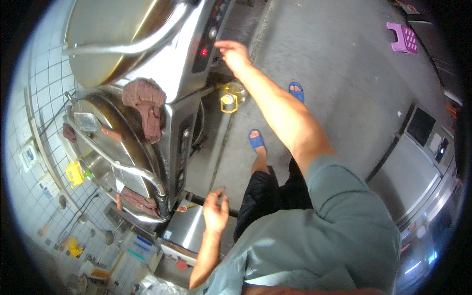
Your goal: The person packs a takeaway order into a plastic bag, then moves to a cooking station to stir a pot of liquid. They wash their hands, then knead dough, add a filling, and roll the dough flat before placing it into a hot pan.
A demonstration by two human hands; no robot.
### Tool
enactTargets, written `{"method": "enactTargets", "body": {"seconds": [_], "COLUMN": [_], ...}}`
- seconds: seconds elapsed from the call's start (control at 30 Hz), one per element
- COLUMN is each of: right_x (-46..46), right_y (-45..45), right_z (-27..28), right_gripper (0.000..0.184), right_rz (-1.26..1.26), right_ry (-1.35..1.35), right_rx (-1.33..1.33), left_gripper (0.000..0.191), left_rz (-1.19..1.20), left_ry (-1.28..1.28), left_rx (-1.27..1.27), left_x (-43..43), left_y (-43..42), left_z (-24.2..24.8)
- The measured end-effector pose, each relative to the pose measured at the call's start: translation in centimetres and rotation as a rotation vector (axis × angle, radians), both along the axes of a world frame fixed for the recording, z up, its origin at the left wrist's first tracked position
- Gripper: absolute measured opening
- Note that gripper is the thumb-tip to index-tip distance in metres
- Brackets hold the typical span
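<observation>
My right hand (234,55) reaches out to the control panel (203,51) of a large round electric griddle (166,72). Its fingertips are at the panel's edge, near a knob and a lit red lamp; whether they touch cannot be made out. Nothing shows in that hand. Lower down, my left hand (215,212) hangs loosely with bent fingers, holding nothing, by a stainless-steel box-like surface (186,225). The griddle's round lid (99,37) stands raised, with a curved metal handle (129,48) across it. A brown cloth (143,107) drapes between this griddle and a second one (175,147).
On the second griddle lie a wide scraper (86,121), a metal pot (97,166) and another brown cloth (140,201). A yellow-handled plastic bottle (229,101) stands on the floor near my feet. A pink stool (403,38) and a steel cabinet (405,173) are to the right.
</observation>
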State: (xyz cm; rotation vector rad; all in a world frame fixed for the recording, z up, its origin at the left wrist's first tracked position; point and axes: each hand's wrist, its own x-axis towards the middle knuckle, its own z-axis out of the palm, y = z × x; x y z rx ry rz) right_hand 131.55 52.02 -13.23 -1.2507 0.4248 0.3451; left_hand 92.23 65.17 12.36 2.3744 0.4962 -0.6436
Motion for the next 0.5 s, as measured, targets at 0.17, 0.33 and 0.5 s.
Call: {"method": "enactTargets", "body": {"seconds": [0.17, 0.33, 0.5], "right_x": [10.6, 16.8, 17.1], "right_y": [-5.3, -9.1, -8.6], "right_z": [1.4, 2.7, 4.5], "right_gripper": [0.062, 0.076, 0.07], "right_rz": [-0.17, -0.035, 0.037], "right_ry": [0.031, -0.04, 0.061], "right_rx": [0.001, -0.028, -0.098], "left_gripper": [0.036, 0.055, 0.075], "left_rz": [-0.272, -0.337, -0.172], "left_ry": [-0.636, -0.904, -0.584], "left_rx": [0.241, 0.568, 0.368], "left_x": [21.5, 35.5, 39.4], "left_y": [-6.0, -10.5, -13.0], "left_z": [4.2, 5.8, 4.6]}}
